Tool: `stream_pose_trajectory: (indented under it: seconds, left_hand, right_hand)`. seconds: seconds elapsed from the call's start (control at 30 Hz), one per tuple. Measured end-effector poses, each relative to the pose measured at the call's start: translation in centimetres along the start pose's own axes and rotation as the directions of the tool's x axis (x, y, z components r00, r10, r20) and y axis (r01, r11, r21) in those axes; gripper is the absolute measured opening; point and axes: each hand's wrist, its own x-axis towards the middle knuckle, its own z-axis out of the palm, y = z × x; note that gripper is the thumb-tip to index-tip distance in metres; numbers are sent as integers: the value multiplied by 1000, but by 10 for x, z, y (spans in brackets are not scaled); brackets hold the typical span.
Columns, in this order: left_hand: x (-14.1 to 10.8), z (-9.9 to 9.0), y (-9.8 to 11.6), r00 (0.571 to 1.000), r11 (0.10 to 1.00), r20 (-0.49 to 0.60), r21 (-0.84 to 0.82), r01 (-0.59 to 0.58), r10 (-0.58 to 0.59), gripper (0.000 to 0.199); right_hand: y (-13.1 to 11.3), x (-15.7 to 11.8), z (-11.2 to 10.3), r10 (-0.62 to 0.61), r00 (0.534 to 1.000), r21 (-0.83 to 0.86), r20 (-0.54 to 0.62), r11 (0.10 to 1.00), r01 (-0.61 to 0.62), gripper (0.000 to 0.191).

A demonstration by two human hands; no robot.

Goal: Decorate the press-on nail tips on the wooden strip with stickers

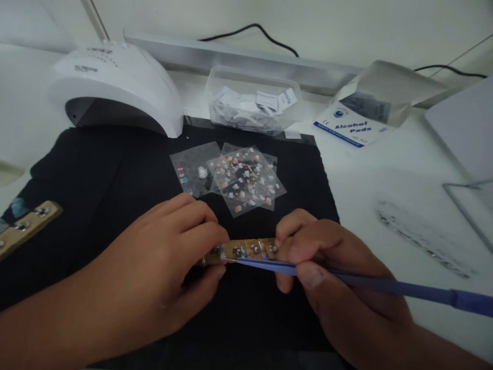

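Note:
My left hand grips the left end of a narrow wooden strip between thumb and fingers. Small metal studs and shiny decorated pieces sit along the strip. In my right hand is a thin blue-violet tool, pinched between thumb and fingers. Its fine tip touches or hovers by a small pink spot near the strip's left part. The fingers of my right hand also reach the strip's right end. Just beyond the strip, transparent sticker sheets overlap on the black mat.
At the back left stands a white lamp. A clear tub of white packets and an alcohol pads box stand behind the mat. Another wooden strip lies left. A clear sleeve with shiny pieces lies right.

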Motion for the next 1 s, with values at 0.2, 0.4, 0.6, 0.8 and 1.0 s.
stream_pose_trajectory:
  seconds: [0.2, 0.4, 0.6, 0.8, 1.0]
  left_hand:
    - [-1, 0, -1, 1000, 1000, -2, 3, 2, -2, 8]
    - [0, 0, -1, 1000, 1000, -4, -1, 1, -1, 8]
    - [0, -1, 0, 1000, 1000, 8, -3, 4, -4, 9]
    - [0, -1, 0, 1000, 1000, -3, -5, -11, 11, 8]
    - [-4, -1, 0, 998, 997, -59, -76, -30, 26, 17]
  right_hand:
    - [0, -1, 0, 9, 1000, 8, 25, 1000, -9, 10]
    - [2, -2, -1, 12, 999, -25, 31, 1000, -11, 9]
    - [1, 0, -1, 4, 1000, -17, 26, 1000, -3, 9]
    - [1, 1, 0, 4, 1000, -20, 14, 1000, -4, 10]
    - [3, 0, 1, -12, 999, 19, 36, 1000, 11, 9]
